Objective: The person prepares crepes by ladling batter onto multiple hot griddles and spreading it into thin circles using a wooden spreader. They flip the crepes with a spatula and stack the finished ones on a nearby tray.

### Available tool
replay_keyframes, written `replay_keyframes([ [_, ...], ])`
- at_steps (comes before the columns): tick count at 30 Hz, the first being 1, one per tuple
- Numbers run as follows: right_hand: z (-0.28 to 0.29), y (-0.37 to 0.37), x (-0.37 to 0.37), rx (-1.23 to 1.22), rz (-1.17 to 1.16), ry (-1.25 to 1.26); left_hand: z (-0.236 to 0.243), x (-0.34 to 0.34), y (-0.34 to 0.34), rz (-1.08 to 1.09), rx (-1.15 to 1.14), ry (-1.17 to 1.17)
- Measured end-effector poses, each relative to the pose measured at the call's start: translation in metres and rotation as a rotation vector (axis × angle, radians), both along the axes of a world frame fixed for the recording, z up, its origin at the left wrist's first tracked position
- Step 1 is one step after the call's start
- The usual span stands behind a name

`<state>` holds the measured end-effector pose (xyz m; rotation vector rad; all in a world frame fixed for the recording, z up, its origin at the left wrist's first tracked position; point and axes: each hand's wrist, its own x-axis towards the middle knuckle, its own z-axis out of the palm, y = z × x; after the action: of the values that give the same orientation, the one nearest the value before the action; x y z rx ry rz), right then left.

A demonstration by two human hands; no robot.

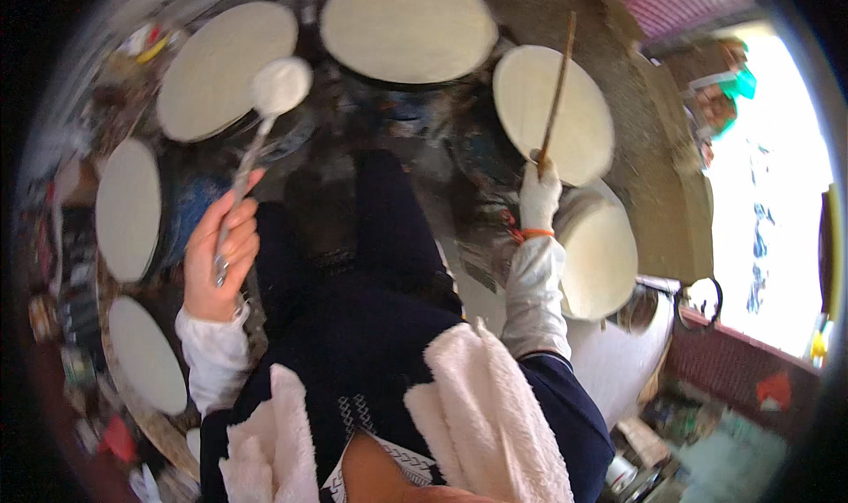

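Note:
My bare left hand [218, 254] is closed around the metal handle of a ladle [282, 86]. Its round bowl is filled or coated with something white and hangs over the right edge of a large pale disc [221, 66] at the far left. My right hand [540, 198], in a white glove, grips a thin brown wooden stick [558, 83] pointing away from me. The stick passes above another pale disc [565, 119] at the right. Whether these discs are lids or batter-covered griddles, I cannot tell.
More pale discs stand in an arc: one at the far middle [406, 28], one on the right [603, 260], and two on the left [129, 210] [147, 355]. Clutter lines the left side. A low wall [742, 370] and bright opening lie to the right.

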<state>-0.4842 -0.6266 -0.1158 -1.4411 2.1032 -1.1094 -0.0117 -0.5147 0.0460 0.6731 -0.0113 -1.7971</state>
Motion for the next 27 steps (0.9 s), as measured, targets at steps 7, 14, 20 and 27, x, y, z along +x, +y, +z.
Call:
replay_keyframes([
  [7, -0.015, 0.007, 0.094, 0.095, 0.280, -0.176, 0.020, 0.027, 0.004, 0.084, -0.048, 0.257],
  [14, -0.032, 0.024, 0.120, 0.097, 0.418, -0.174, 0.062, 0.044, 0.044, 0.223, -0.281, -0.309],
  [20, -0.042, 0.031, 0.122, 0.182, 0.422, -0.226, 0.050, 0.085, 0.072, 0.422, -0.270, -0.162],
  [27, -0.032, 0.024, 0.145, 0.199, 0.465, -0.254, -0.009, 0.121, 0.081, 0.476, -0.159, 0.138],
])
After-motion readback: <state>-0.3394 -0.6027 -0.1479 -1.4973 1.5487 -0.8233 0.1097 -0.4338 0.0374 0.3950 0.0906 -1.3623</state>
